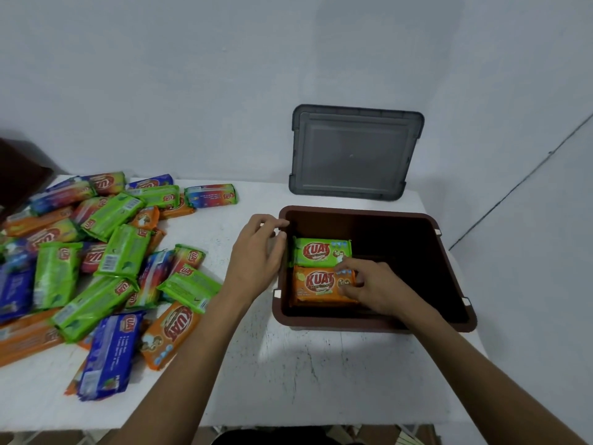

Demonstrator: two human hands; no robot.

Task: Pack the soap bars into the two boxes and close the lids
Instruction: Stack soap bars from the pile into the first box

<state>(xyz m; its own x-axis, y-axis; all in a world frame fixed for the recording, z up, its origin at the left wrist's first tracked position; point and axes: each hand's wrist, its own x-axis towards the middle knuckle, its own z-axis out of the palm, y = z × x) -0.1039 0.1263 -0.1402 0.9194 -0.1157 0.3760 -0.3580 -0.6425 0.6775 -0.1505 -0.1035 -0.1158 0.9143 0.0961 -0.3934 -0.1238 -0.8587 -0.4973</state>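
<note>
A brown box (449, 271) stands open on the white table (288, 374). Inside, against its left wall, lie a green soap bar (316, 250) and an orange soap bar (316, 285), side by side. My right hand (369, 289) reaches into the box and its fingers curl on the right end of the orange bar. My left hand (256, 258) rests at the box's left rim with fingers loosely bent, holding nothing. A pile of several wrapped soap bars (106, 261) in green, orange and blue covers the left of the table.
The grey lid (354, 152) leans upright against the wall behind the box. A dark object (19, 178) sits at the far left edge. The table's right edge runs close beside the box.
</note>
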